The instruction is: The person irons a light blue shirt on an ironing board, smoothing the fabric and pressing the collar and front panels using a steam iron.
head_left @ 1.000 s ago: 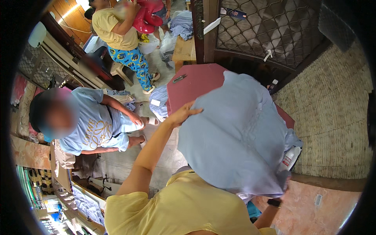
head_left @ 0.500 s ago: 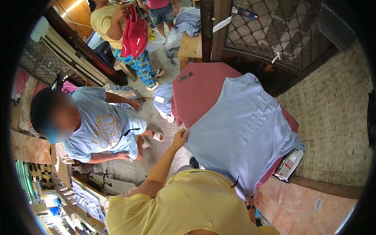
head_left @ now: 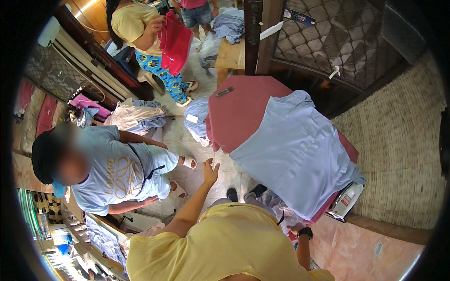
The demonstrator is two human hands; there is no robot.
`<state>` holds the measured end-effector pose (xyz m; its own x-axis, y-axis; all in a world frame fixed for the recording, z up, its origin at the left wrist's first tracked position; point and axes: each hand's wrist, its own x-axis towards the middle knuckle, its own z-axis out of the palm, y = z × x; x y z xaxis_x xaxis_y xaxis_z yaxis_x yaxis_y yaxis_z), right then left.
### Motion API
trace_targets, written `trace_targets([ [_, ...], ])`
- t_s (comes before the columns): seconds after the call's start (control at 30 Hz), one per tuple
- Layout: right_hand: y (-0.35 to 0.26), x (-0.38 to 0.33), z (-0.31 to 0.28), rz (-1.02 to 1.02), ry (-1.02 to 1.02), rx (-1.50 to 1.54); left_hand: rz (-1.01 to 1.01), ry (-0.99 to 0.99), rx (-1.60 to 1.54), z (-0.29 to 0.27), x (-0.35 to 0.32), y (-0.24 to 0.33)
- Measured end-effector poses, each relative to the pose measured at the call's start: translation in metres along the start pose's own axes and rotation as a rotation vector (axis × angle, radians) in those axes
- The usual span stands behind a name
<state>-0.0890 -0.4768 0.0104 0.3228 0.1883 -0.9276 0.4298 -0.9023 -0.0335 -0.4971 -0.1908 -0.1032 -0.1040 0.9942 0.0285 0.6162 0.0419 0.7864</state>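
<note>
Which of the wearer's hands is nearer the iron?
The right hand, the one with the dark wristband; the left hand, bare-wristed, is out left of the pale-blue garment.

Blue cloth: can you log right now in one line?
blue cloth: spread over red table; left hand: open, off cloth; right hand: near cloth, grip unclear; iron: by table's right side

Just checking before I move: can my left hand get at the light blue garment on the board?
Probably yes: your left hand looks empty and open near the garment, with nothing visible between them.
</note>
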Motion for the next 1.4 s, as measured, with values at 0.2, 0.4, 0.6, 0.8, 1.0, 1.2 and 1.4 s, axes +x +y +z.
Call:
trace_targets([
  [0.2, -0.061, 0.016, -0.045, -0.512, 0.343, 0.339, -0.021, -0.067, -0.056, 0.001, 0.009, 0.019],
  [0.4, -0.049, 0.039, -0.105, -0.294, 1.290, -0.035, 0.201, 0.069, 0.135, 0.022, 0.047, 0.074],
  [0.6, -0.011, 0.072, -0.090, 0.083, 1.017, 0.019, 0.264, 0.035, 0.172, 0.022, 0.063, 0.111],
  [0.8, -0.025, 0.055, -0.069, 0.305, 1.057, 0.114, 0.237, -0.183, 0.319, 0.033, 0.070, 0.133],
  [1.0, 0.005, 0.064, -0.082, 0.040, 0.840, 0.358, 0.292, -0.275, 0.188, 0.038, 0.071, 0.135],
  [1.2, 0.027, 0.071, -0.062, -0.138, 1.127, 0.499, 0.135, -0.143, -0.061, 0.015, 0.050, 0.139],
  [1.4, 0.016, 0.056, -0.052, -0.112, 1.133, 0.281, 0.076, -0.056, 0.046, 0.010, 0.026, 0.083],
])
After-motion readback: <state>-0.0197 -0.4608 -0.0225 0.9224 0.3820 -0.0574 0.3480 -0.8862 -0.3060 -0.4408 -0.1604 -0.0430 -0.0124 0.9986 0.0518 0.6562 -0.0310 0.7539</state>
